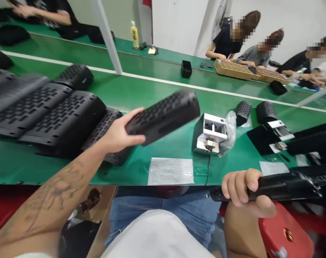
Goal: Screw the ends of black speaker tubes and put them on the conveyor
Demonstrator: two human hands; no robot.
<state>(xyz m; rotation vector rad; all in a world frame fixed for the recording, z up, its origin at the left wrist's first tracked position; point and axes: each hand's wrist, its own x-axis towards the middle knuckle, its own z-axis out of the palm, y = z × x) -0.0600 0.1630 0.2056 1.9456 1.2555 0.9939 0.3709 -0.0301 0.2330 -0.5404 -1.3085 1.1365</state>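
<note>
My left hand (118, 132) is closed around one end of a black perforated plastic housing (168, 116), holding it tilted above the green bench; the housing is slightly blurred. Off the bench's front edge at the right, my right hand (246, 191) grips a black electric screwdriver (283, 186), its small metal tip pointing left. Between the hands, a black-and-white unit (212, 130) with an open white frame stands on the bench, clear plastic wrap (229, 134) at its side. A flat white sheet in plastic (170, 171) lies in front of it.
Several black perforated housings (61, 118) crowd the left side. More housings (243, 111) and a second black-and-white unit (270, 138) lie at the right. A metal post (109, 39) rises beyond. Co-workers sit across the bench near a cardboard tray (232, 68). A red stool (286, 229) stands low right.
</note>
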